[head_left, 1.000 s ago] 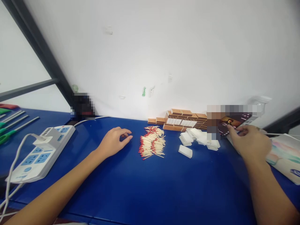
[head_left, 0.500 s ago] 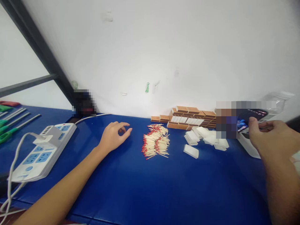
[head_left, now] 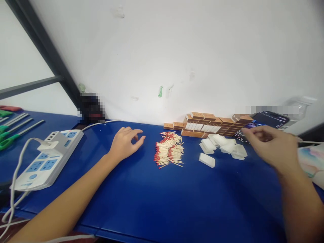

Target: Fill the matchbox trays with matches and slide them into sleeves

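Observation:
My left hand (head_left: pixel 126 142) rests on the blue tabletop with thumb and fingers apart, holding nothing. A pile of red-tipped matches (head_left: pixel 169 150) lies to its right. My right hand (head_left: pixel 274 145) hovers in front of a phone (head_left: pixel 270 118) with a lit screen, right of the white matchbox trays (head_left: pixel 224 144). Its thumb reaches left, with a gap to the partly hidden fingers, and nothing shows in it. One white tray (head_left: pixel 207 160) lies apart, nearer me. Behind them, orange-brown matchboxes (head_left: pixel 202 125) are stacked in rows against the wall.
On the left sits a white power strip (head_left: pixel 48 162) with a plug and white cable (head_left: pixel 14 179). Green-handled screwdrivers (head_left: pixel 11 138) lie at the far left. A clear plastic container (head_left: pixel 303 103) stands behind the phone, and a pastel-patterned item (head_left: pixel 311 158) is at the right edge.
My right hand has moved left, away from the phone and toward the white trays. The phone now shows more fully, leaning back. My left hand has barely shifted.

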`<action>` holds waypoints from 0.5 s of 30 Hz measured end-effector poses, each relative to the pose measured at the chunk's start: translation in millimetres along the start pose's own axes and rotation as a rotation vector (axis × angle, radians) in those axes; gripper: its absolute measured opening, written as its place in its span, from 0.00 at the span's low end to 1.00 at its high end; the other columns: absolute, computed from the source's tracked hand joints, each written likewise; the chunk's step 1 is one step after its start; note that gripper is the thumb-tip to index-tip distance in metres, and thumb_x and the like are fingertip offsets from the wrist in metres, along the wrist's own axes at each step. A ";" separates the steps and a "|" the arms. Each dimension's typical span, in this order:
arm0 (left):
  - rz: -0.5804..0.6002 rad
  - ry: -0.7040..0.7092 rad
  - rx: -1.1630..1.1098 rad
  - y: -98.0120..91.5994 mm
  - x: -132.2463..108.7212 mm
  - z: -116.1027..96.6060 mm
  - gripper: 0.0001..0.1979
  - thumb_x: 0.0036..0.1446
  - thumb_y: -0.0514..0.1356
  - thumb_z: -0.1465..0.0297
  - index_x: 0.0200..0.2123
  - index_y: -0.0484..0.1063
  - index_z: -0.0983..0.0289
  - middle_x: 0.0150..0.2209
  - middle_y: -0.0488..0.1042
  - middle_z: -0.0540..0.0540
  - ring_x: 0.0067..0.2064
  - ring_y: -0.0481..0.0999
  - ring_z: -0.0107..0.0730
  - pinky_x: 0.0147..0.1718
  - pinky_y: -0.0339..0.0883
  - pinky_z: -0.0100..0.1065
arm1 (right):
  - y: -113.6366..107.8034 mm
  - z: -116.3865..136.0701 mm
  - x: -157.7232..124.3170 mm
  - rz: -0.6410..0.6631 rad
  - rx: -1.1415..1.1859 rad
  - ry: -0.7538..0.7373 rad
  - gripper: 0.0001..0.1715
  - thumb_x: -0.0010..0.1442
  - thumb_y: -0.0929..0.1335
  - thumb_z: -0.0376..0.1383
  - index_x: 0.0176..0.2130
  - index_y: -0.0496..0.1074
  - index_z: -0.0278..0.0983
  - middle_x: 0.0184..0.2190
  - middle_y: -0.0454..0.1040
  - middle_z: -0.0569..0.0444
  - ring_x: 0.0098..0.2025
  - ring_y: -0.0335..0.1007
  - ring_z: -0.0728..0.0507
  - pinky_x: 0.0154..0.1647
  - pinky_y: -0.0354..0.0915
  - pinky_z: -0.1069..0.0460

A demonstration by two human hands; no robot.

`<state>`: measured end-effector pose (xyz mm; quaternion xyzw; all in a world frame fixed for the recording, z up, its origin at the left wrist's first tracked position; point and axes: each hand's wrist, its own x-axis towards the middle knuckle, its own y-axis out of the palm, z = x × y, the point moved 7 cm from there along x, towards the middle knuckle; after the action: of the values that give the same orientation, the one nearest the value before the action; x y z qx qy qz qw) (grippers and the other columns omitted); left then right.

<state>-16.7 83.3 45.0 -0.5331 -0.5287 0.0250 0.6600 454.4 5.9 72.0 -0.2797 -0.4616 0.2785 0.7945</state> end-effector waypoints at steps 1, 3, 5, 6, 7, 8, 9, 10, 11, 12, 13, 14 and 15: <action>-0.004 0.011 0.004 0.6 0.3 -0.8 0.12 0.66 0.61 0.62 0.45 0.79 0.64 0.27 0.80 0.50 0.32 0.76 0.35 0.37 0.63 0.39 | 8.8 11.8 -4.6 0.127 0.063 -0.021 0.24 0.56 0.70 0.56 0.33 0.77 0.38 0.22 0.70 0.55 0.26 0.66 0.44 0.32 0.60 0.50; -0.013 0.031 0.009 0.8 1.1 -2.9 0.11 0.66 0.61 0.63 0.45 0.78 0.64 0.27 0.80 0.49 0.31 0.75 0.34 0.37 0.63 0.39 | 25.6 33.8 -14.9 0.353 0.114 -0.078 0.27 0.55 0.71 0.59 0.35 0.77 0.38 0.22 0.68 0.56 0.25 0.63 0.45 0.30 0.59 0.50; -0.022 0.054 0.008 -0.7 1.8 -6.3 0.11 0.67 0.61 0.64 0.45 0.78 0.64 0.27 0.80 0.49 0.31 0.75 0.33 0.36 0.62 0.38 | 37.2 49.0 -22.3 0.479 0.078 -0.147 0.28 0.56 0.71 0.60 0.35 0.78 0.38 0.23 0.68 0.56 0.26 0.64 0.45 0.30 0.58 0.49; -0.025 0.067 0.006 -1.7 1.9 -8.7 0.11 0.67 0.61 0.63 0.46 0.78 0.64 0.27 0.80 0.50 0.31 0.75 0.33 0.36 0.62 0.38 | 40.8 53.9 -24.2 0.506 0.048 -0.182 0.27 0.57 0.70 0.59 0.34 0.77 0.38 0.24 0.69 0.55 0.27 0.65 0.44 0.31 0.58 0.49; -0.027 0.080 0.001 -2.7 1.8 -11.6 0.11 0.67 0.61 0.63 0.46 0.78 0.64 0.27 0.79 0.50 0.30 0.74 0.33 0.35 0.62 0.38 | 43.6 57.2 -25.2 0.519 0.019 -0.212 0.27 0.58 0.69 0.58 0.34 0.77 0.38 0.25 0.70 0.53 0.28 0.65 0.43 0.32 0.58 0.48; -0.026 0.093 -0.005 -3.3 1.4 -14.8 0.11 0.67 0.61 0.63 0.46 0.78 0.64 0.27 0.79 0.50 0.31 0.74 0.32 0.35 0.61 0.38 | 45.5 59.2 -25.9 0.526 -0.002 -0.235 0.25 0.59 0.68 0.57 0.33 0.77 0.38 0.25 0.71 0.52 0.28 0.66 0.42 0.32 0.58 0.48; -0.023 0.105 -0.014 -3.4 0.7 -18.1 0.11 0.67 0.61 0.63 0.46 0.78 0.64 0.27 0.79 0.49 0.31 0.74 0.32 0.35 0.61 0.38 | 46.9 60.5 -26.4 0.531 -0.012 -0.252 0.24 0.59 0.68 0.55 0.32 0.77 0.38 0.26 0.72 0.51 0.29 0.66 0.42 0.32 0.59 0.47; -0.019 0.116 -0.024 -3.0 -0.2 -21.4 0.11 0.67 0.61 0.63 0.46 0.78 0.64 0.27 0.79 0.49 0.31 0.74 0.32 0.35 0.61 0.38 | 47.5 61.1 -26.7 0.531 -0.016 -0.259 0.22 0.59 0.68 0.53 0.31 0.76 0.38 0.26 0.72 0.50 0.29 0.67 0.41 0.33 0.59 0.47; -0.012 0.125 -0.037 -1.9 -1.4 -24.5 0.11 0.67 0.61 0.63 0.46 0.78 0.64 0.27 0.79 0.49 0.31 0.74 0.32 0.35 0.61 0.38 | 47.2 61.1 -26.7 0.524 -0.016 -0.257 0.20 0.58 0.68 0.52 0.31 0.75 0.38 0.27 0.73 0.50 0.30 0.67 0.41 0.33 0.60 0.47; -0.004 0.132 -0.050 -0.4 -2.7 -27.3 0.11 0.67 0.61 0.63 0.46 0.78 0.63 0.27 0.79 0.49 0.31 0.73 0.32 0.35 0.61 0.38 | 46.3 60.6 -26.5 0.509 -0.017 -0.244 0.19 0.57 0.68 0.51 0.32 0.74 0.38 0.28 0.73 0.49 0.30 0.68 0.41 0.34 0.60 0.47; 0.004 0.137 -0.063 1.4 -4.1 -29.5 0.11 0.67 0.61 0.63 0.46 0.78 0.63 0.27 0.78 0.49 0.30 0.73 0.32 0.35 0.61 0.38 | 44.6 59.4 -25.8 0.486 -0.021 -0.224 0.18 0.56 0.69 0.50 0.33 0.74 0.38 0.29 0.74 0.49 0.31 0.69 0.40 0.35 0.61 0.47; 0.014 0.140 -0.076 3.2 -5.4 -31.1 0.11 0.67 0.61 0.63 0.46 0.78 0.63 0.27 0.78 0.48 0.30 0.73 0.32 0.35 0.61 0.38 | 43.0 58.0 -25.1 0.462 -0.029 -0.201 0.18 0.56 0.69 0.50 0.34 0.73 0.38 0.30 0.75 0.49 0.32 0.70 0.39 0.35 0.61 0.47; 0.023 0.141 -0.088 4.9 -6.6 -32.0 0.11 0.67 0.62 0.63 0.46 0.78 0.63 0.27 0.78 0.48 0.30 0.73 0.32 0.35 0.61 0.38 | 41.6 56.3 -24.5 0.441 -0.040 -0.178 0.17 0.56 0.70 0.50 0.34 0.72 0.38 0.31 0.76 0.48 0.33 0.71 0.39 0.36 0.62 0.47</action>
<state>6.2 59.8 41.0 -0.5679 -0.4755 -0.0281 0.6712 386.4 27.9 52.2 -0.3636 -0.4630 0.4596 0.6650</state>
